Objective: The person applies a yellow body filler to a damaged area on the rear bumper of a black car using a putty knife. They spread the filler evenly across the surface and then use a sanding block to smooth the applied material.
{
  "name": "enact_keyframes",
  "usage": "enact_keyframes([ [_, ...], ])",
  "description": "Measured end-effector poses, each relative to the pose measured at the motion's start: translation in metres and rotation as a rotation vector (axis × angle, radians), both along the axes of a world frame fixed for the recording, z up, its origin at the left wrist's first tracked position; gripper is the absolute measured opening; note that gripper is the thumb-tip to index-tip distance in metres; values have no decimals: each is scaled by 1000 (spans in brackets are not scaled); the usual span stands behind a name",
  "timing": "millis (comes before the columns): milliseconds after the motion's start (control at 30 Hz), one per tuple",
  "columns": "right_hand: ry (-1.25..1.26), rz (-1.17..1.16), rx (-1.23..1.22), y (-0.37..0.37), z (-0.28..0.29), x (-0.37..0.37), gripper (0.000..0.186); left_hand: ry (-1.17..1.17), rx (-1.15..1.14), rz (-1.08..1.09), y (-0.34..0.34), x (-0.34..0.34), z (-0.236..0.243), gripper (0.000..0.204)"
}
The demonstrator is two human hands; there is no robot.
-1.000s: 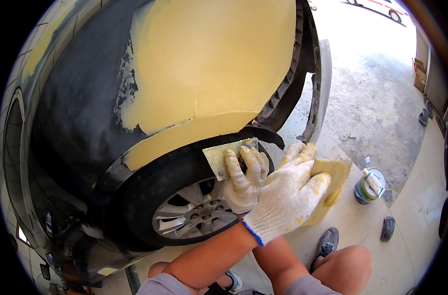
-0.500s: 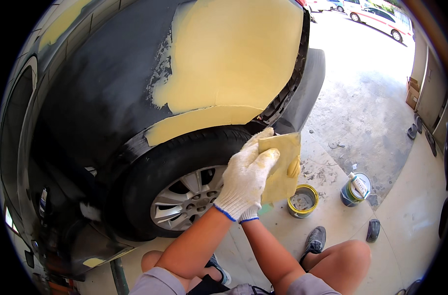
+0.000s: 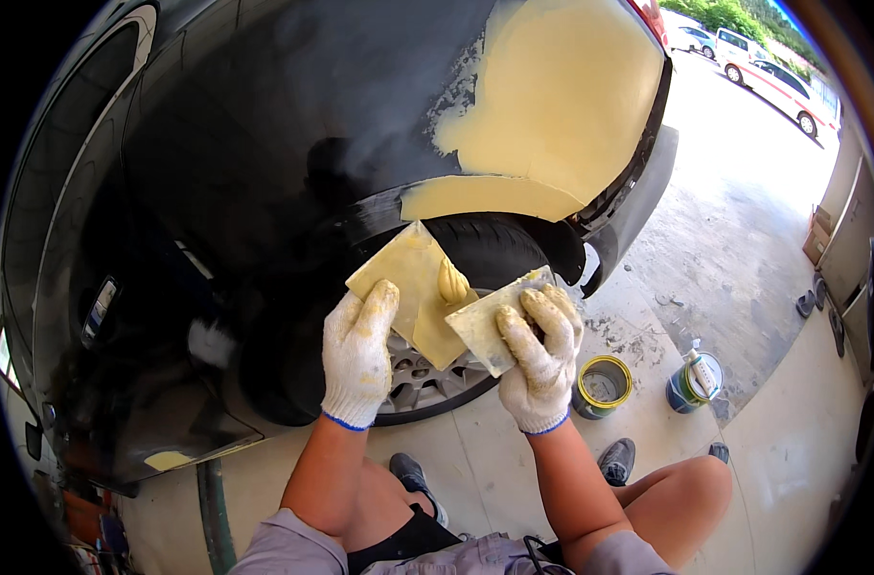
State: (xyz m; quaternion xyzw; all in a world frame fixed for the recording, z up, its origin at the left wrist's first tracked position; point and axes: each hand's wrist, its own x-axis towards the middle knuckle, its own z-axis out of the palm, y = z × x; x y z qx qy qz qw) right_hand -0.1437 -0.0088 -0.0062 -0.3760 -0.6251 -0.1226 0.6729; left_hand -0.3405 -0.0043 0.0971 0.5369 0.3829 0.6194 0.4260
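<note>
In a white glove, my left hand [image 3: 358, 340] grips a flat yellow-smeared putty board [image 3: 399, 278]. A lump of yellow putty [image 3: 451, 281] sits on the board's right part. My gloved right hand [image 3: 540, 359] is closed on a putty spreader [image 3: 490, 331], a flat pale plate whose left corner is close to the board's edge; whether they touch I cannot tell. Beyond both hands is a dark car's rear fender [image 3: 293, 144], with a broad layer of yellow filler [image 3: 562, 105] on it and along the wheel arch. Behind the board the wheel [image 3: 427, 383] is partly hidden.
An open tin with a yellow rim [image 3: 603, 383] stands on the floor right of my right hand. Farther right is a second can [image 3: 694, 383] with a white tube [image 3: 702, 372] on top. Cardboard boxes [image 3: 817, 235] and shoes [image 3: 806, 304] lie by the right wall.
My hands have come apart; the left moved left with the board, and the spreader in my right hand now shows. The view has shifted, so the fender sits farther right.
</note>
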Motion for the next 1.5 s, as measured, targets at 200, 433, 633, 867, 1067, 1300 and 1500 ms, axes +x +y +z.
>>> enact_keyframes([
  [200, -190, 104, -57, -1, -15, -26, 60, 157, 2, 40, -6, -14, -14, 33],
  [433, 252, -119, -49, 34, -30, -29, 60, 132, 260, 125, 22, -107, -58, 37],
  [633, 277, -269, 59, 101, 8, 6, 63, 416, 317, 160, 64, -141, -82, 35],
  [867, 266, -350, 103, 128, 18, 5, 59, 294, 273, 156, 67, -146, -85, 35],
  [1067, 215, -365, 67, 126, 0, -3, 57, 257, 280, 113, 63, -144, -83, 35],
  [1300, 207, -409, 116, 117, 26, -3, 58, 233, 260, 97, 59, -141, -79, 36],
  [1500, 128, -358, 106, 121, 8, -17, 59, 239, 250, 114, 62, -143, -82, 36],
])
